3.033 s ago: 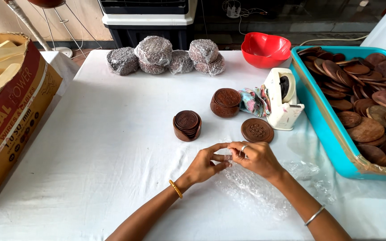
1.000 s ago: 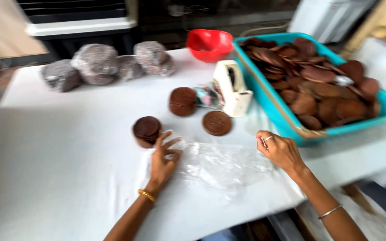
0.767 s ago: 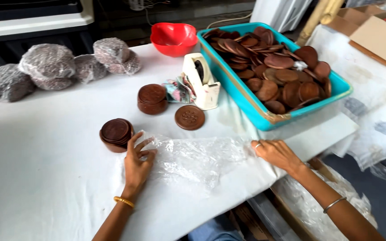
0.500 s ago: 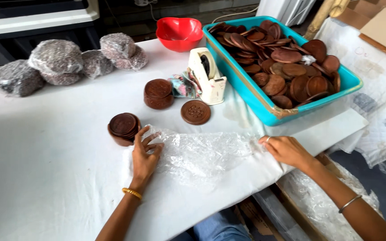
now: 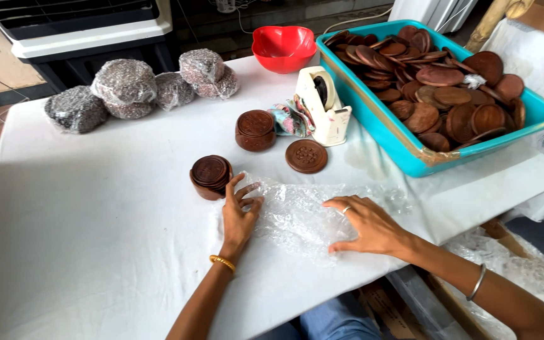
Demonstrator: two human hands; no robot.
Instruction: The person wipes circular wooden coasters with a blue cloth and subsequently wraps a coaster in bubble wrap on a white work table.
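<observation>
White table (image 5: 96, 239): near edge runs just beside both forearms; broad bare stretch at left and front left, right end crowded.
Teal tray (image 5: 410, 160): heaped with brown wooden discs, fills the far right corner, overhanging the table's right edge.
Bubble-wrap sheet (image 5: 303, 214): spread flat near the front edge, between the hands.
Wrapped bundles (image 5: 127, 85): row along the far edge.
Red bowl (image 5: 283, 47): far edge, beside the tray.
Tape dispenser (image 5: 322, 107): upright, just left of the tray.
Wooden stacks (image 5: 211, 176) (image 5: 255, 129), single disc (image 5: 306, 155): just beyond the sheet.
Left hand (image 5: 239, 211): fingers spread, flat on the sheet's left end, nearly touching the near stack.
Right hand (image 5: 363, 223): open, pressing the right end.
Change: half a second ago the right hand lay farther right; the sheet is now flatter.
</observation>
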